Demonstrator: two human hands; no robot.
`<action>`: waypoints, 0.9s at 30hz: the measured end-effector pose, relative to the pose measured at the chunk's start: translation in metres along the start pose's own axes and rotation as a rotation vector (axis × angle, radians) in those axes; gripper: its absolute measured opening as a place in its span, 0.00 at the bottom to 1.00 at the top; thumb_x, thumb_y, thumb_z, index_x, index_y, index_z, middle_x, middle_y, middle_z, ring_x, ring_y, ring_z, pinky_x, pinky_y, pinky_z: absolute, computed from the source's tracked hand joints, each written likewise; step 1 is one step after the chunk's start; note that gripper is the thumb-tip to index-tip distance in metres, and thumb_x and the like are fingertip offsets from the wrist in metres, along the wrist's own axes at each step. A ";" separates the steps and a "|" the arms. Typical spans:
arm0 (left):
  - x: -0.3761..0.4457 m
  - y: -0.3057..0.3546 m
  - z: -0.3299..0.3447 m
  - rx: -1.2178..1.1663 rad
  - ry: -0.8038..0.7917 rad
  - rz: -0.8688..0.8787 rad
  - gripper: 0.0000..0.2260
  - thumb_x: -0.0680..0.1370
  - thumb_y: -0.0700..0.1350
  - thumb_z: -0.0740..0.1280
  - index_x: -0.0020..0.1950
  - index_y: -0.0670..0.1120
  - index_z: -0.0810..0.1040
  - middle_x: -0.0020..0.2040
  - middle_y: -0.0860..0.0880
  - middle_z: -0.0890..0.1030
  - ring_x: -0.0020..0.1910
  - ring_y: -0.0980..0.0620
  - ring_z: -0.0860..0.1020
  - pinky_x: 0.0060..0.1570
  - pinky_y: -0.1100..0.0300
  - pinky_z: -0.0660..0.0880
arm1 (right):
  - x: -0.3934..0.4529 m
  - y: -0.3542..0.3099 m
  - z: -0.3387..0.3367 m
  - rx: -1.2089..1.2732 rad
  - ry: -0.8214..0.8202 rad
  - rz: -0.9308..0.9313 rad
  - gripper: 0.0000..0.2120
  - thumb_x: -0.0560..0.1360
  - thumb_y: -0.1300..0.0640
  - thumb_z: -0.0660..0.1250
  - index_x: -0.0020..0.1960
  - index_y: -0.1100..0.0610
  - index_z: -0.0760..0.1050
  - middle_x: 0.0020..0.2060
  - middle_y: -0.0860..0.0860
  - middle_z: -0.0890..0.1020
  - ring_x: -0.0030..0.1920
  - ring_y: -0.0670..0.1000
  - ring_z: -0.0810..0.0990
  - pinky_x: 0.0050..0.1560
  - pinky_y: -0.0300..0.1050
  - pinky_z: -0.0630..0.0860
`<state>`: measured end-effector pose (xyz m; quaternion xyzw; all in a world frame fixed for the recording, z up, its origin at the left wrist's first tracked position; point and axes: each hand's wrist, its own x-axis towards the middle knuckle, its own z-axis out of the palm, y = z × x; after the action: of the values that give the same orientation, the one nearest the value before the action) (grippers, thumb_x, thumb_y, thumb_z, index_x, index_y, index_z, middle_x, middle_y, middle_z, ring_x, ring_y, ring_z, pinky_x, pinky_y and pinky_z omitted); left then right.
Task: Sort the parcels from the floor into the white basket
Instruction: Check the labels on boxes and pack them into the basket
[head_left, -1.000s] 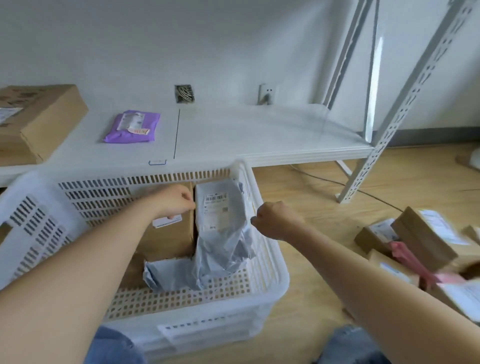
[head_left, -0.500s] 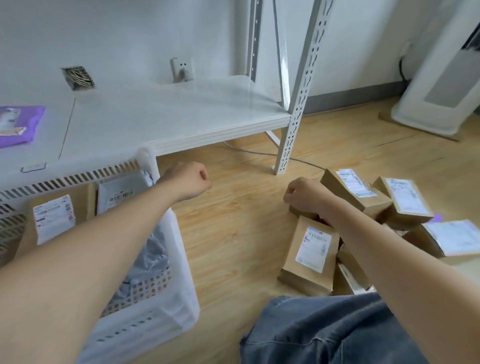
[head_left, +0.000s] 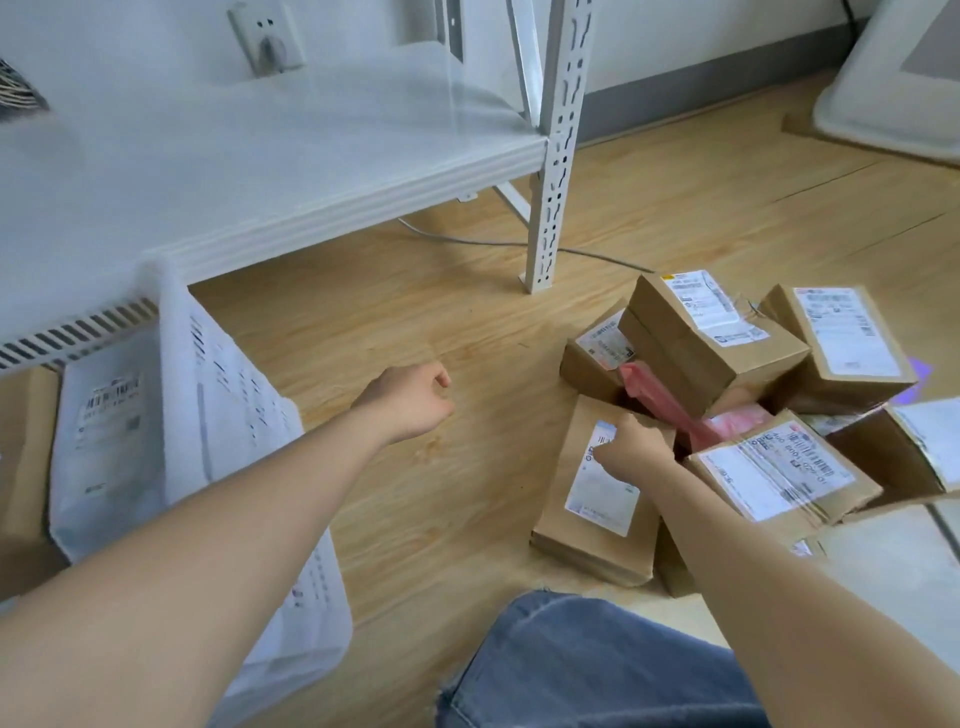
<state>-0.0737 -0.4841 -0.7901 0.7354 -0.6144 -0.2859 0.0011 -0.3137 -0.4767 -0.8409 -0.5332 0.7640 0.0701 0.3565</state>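
A grey mailer bag (head_left: 104, 431) is standing inside the white basket (head_left: 208, 395) at the far left, beside a cardboard box (head_left: 23, 467). The left hand (head_left: 410, 402) is hovering over the wooden floor (head_left: 415, 322), fingers curled in, holding nothing. The right hand (head_left: 631, 449) is resting on a flat brown parcel (head_left: 597, 499), fingers curled against its label; whether it is gripping is unclear. More labelled boxes (head_left: 711, 338) and a pink bag (head_left: 670, 410) are lying piled on the floor to its right.

Wood-grain laminate floor (head_left: 467, 322); white metal shelving unit (head_left: 291, 150) with perforated upright (head_left: 553, 171); wall socket (head_left: 266, 36); grey skirting (head_left: 691, 83).
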 end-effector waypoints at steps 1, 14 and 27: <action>0.005 0.001 0.008 0.000 -0.020 -0.007 0.14 0.74 0.49 0.62 0.60 0.55 0.73 0.49 0.51 0.78 0.45 0.49 0.75 0.41 0.61 0.68 | 0.007 0.002 0.004 0.034 -0.013 0.029 0.25 0.76 0.58 0.58 0.71 0.59 0.57 0.65 0.62 0.67 0.63 0.63 0.70 0.61 0.53 0.71; 0.034 0.003 0.084 -0.013 -0.284 -0.036 0.20 0.78 0.44 0.59 0.69 0.54 0.61 0.49 0.47 0.77 0.39 0.47 0.75 0.37 0.56 0.70 | 0.025 0.015 0.058 0.142 0.072 0.133 0.30 0.73 0.57 0.59 0.72 0.47 0.52 0.71 0.56 0.49 0.63 0.64 0.60 0.65 0.55 0.60; 0.023 -0.026 0.129 -0.360 -0.368 -0.189 0.34 0.76 0.34 0.56 0.74 0.63 0.50 0.50 0.45 0.76 0.26 0.54 0.66 0.21 0.67 0.63 | 0.028 -0.004 0.095 0.645 -0.266 -0.156 0.46 0.72 0.63 0.68 0.72 0.33 0.42 0.71 0.53 0.63 0.61 0.52 0.69 0.53 0.46 0.71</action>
<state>-0.1024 -0.4536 -0.9173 0.7131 -0.4723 -0.5181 -0.0063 -0.2702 -0.4537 -0.9269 -0.4361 0.6508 -0.1332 0.6071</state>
